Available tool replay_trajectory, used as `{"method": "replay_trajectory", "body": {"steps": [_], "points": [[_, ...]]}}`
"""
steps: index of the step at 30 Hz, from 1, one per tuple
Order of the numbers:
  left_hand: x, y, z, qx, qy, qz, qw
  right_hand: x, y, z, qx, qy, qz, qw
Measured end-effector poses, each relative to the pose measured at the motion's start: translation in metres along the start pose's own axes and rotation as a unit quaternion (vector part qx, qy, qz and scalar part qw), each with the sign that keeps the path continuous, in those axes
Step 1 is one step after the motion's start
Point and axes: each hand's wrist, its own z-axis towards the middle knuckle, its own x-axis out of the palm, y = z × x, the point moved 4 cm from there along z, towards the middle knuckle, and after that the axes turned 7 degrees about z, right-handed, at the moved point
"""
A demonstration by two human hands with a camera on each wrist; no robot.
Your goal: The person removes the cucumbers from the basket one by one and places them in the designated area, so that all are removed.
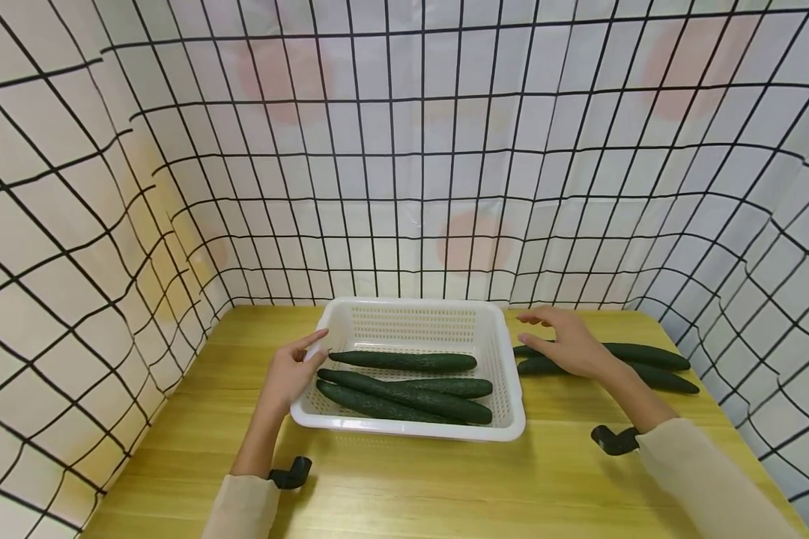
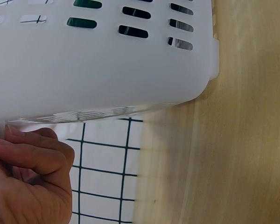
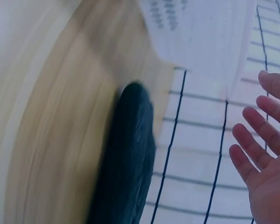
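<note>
A white plastic basket (image 1: 404, 428) stands on the table with several dark green cucumbers (image 1: 404, 361) lying lengthwise inside. My left hand (image 1: 297, 374) grips the basket's left rim. In the left wrist view, the curled fingers of that hand (image 2: 32, 172) meet the rim's edge. To the right of the basket lie two more cucumbers (image 1: 647, 355), side by side. Over their left ends hovers my right hand (image 1: 573, 344), its fingers spread and holding nothing. The right wrist view shows its palm and loose fingers (image 3: 270, 140) apart from a blurred cucumber (image 3: 126, 163).
Light wood table (image 1: 404, 486) runs beneath everything. Black wire grid panels (image 1: 391, 172) in front of white sheeting rise at the back and both sides. A black wrist camera (image 1: 613, 440) sits by the right sleeve, another camera (image 1: 291, 473) by the left.
</note>
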Motion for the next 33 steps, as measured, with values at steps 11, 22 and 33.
{"method": "replay_trajectory", "body": {"steps": [11,22,33], "points": [[-0.002,0.001,-0.001,0.0,-0.007,0.003,1.0,0.035,0.042,0.029,-0.029,0.034,0.069,0.997],[0.001,0.0,0.001,0.0,0.0,0.0,1.0,0.076,0.069,0.049,-0.036,0.086,0.125,0.988],[-0.001,0.0,0.002,0.006,-0.002,0.0,1.0,0.106,0.079,0.066,-0.026,0.129,0.111,0.985]]}}
